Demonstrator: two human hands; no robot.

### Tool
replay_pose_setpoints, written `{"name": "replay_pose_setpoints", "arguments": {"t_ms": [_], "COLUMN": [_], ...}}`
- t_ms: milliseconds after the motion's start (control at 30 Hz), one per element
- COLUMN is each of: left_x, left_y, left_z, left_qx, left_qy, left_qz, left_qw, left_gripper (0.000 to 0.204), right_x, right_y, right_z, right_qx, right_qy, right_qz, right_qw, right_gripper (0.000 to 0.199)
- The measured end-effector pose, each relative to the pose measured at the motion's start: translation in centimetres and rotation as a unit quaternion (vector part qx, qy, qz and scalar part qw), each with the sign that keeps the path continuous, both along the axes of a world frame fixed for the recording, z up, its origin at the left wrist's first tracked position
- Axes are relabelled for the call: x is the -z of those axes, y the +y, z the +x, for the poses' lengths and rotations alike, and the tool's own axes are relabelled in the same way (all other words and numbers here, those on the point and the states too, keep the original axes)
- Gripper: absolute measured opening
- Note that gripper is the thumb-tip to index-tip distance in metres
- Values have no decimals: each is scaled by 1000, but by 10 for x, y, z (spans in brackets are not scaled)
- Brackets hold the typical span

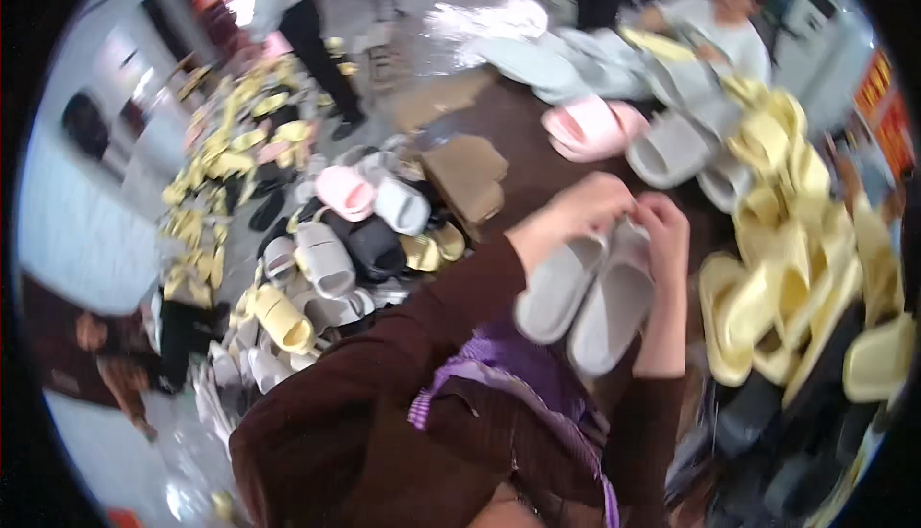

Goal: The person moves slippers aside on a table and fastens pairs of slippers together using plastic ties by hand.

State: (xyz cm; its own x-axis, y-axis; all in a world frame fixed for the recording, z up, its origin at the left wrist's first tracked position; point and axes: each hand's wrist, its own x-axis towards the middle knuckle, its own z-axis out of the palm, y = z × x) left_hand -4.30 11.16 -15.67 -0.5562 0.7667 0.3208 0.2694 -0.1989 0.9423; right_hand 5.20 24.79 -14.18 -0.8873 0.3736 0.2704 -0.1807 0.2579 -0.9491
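A pair of grey slide slippers hangs in front of my purple apron (513, 370), heels down, the left slipper (556, 293) beside the right slipper (609, 322). My left hand (593, 204) is closed at their upper ends, its fingers bent. Close against it, my right hand (665, 229) pinches at the top of the right slipper, with thumb and fingers pressed together. The fingers hide the slippers' tops, and any small thing between the fingertips cannot be made out. A pink slipper pair (593, 128) lies on the brown table (526, 135) just beyond my hands.
Grey slippers (672, 144) and yellow slippers (767, 288) are stacked to the right. At the left, a large mixed heap of slippers (326, 259) surrounds a cardboard piece (467, 178). A person (720, 24) in a white top is across the table; another person (120, 365) is at far left.
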Motion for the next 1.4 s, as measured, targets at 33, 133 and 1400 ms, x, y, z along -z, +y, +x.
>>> {"name": "replay_pose_setpoints", "arguments": {"t_ms": [33,133,1400], "left_x": [2,-8,34], "left_y": [2,10,-167], "left_z": [-5,14,114], "left_qx": [-6,-57,-100], "left_qy": [-20,-159,-128], "left_qz": [-102,-82,-332], "left_qw": [995,982,929], "left_gripper": [15,14,35], "right_x": [5,2,-40], "right_y": [3,3,14], "right_z": [-2,9,33], "right_qx": [9,11,124], "right_qy": [-25,-38,-13], "right_qz": [17,7,132], "right_qw": [999,999,983], "right_gripper": [7,6,9]}}
